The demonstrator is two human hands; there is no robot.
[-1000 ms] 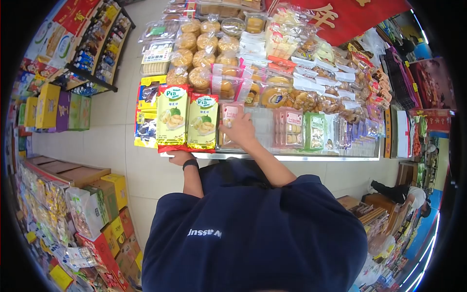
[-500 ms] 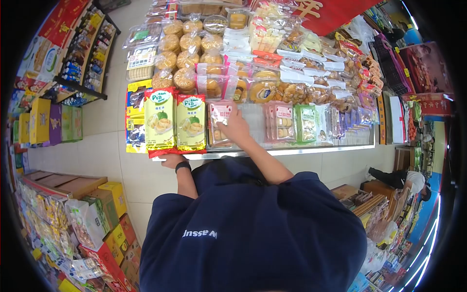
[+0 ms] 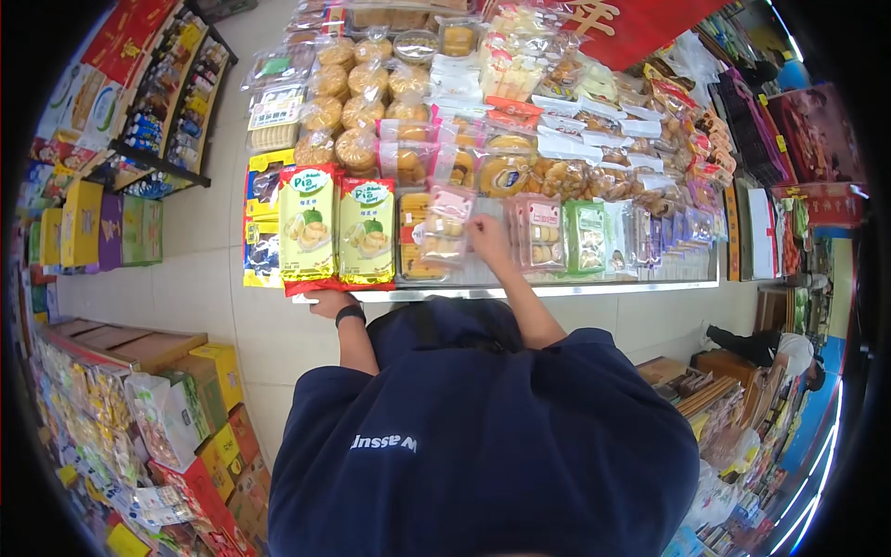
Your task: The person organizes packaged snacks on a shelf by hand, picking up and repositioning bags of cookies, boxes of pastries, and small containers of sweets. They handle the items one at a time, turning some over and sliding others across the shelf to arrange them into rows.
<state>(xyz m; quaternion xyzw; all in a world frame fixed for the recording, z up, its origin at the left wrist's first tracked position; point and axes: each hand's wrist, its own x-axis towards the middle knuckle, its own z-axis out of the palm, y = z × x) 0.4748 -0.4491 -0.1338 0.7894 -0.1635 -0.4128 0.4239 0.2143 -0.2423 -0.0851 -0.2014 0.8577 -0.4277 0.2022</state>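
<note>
A clear package with a pink label (image 3: 446, 226) hangs tilted over the front row, its right side pinched by my right hand (image 3: 489, 239). Beneath and left of it lies a clear pack of yellow-brown pastries (image 3: 414, 239). My left hand (image 3: 330, 303) is at the display's front edge, just below two yellow-green Pia bags (image 3: 309, 226) with red ends; its fingertips are hidden. More pink-labelled packs (image 3: 541, 232) stand to the right of my right hand, followed by a green pack (image 3: 586, 238).
Round pastries in clear bags (image 3: 362, 112) fill rows behind. A metal rim (image 3: 631, 287) edges the display. Shelves of bottles (image 3: 176, 102) stand at the left, with boxes (image 3: 218, 371) at lower left. Another person (image 3: 794, 349) is at the far right.
The pink-labelled package has come up and shifted right, tilting and uncovering a pack of pastries. My right hand has moved right and down to its side. My left hand has barely moved.
</note>
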